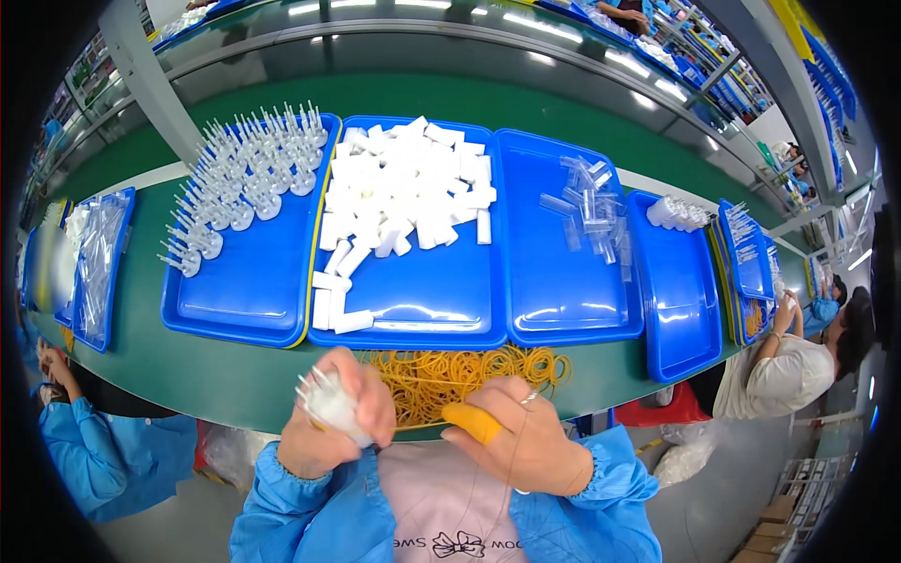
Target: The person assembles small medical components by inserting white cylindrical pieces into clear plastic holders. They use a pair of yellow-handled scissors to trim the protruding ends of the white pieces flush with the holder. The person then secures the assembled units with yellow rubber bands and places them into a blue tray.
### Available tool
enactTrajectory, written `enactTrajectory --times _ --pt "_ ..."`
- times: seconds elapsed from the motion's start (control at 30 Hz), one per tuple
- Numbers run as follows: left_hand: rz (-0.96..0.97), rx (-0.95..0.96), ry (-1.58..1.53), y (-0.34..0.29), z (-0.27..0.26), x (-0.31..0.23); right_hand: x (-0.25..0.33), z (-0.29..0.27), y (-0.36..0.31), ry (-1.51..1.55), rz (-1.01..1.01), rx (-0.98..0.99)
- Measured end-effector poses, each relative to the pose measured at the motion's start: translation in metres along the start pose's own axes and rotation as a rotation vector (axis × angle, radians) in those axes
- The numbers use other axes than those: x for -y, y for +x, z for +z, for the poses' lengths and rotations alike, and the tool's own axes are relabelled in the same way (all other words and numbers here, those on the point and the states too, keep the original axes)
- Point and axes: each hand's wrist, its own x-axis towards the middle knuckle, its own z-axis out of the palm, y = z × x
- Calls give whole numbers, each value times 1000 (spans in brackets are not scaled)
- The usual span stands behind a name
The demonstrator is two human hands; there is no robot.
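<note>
- Right now, taking the heap of yellow rubber bands (422, 380) on the green table (244, 385) as the clock's centre, the left hand (366, 403) sits at about 9 o'clock, fingers wrapped around a pale bundle (333, 410). Thin prongs stick out of it toward 11 o'clock; motion blur hides how many pieces it contains.
- The right hand (535, 450) is at 4 o'clock, fingers bent and nearly closed, with a yellow finger cover (472, 422) by the heap's near edge. Whether it pinches a band is unclear.
- Clear stemmed pieces (249, 178) stand in a blue tray between 10 and 11 o'clock; their prongs resemble those in the grip.
- White cylinders (413, 183) fill the far part of the tray at 12 o'clock, and clear tubes (591, 216) lie loose between 1 and 2.
- White rolls (678, 214) rest in a narrower tray at 2 o'clock.
- Judging by this pose, the step in hand looks like gathering the bundle in one grip while the other hand works beside the bands.
- From here, the next move seems to call for a steady left grip with the prongs unbent, and a fine right-hand pinch that separates a single band from the tangle.
</note>
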Motion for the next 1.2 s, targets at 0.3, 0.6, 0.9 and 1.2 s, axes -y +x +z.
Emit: enactTrajectory --times 0.3,0.6,0.9,1.2 --pt "29 -162 -219 10 20 16 -26 9 -12 1987 199 -61" --pt "274 -212 1691 16 21 27 -19 31 -1 1235 349 96" --pt "18 -324 606 23 26 17 -24 -16 -24 291 295 -382" --pt "68 -434 267 33 20 17 -110 -23 -130 -563 703 -275"
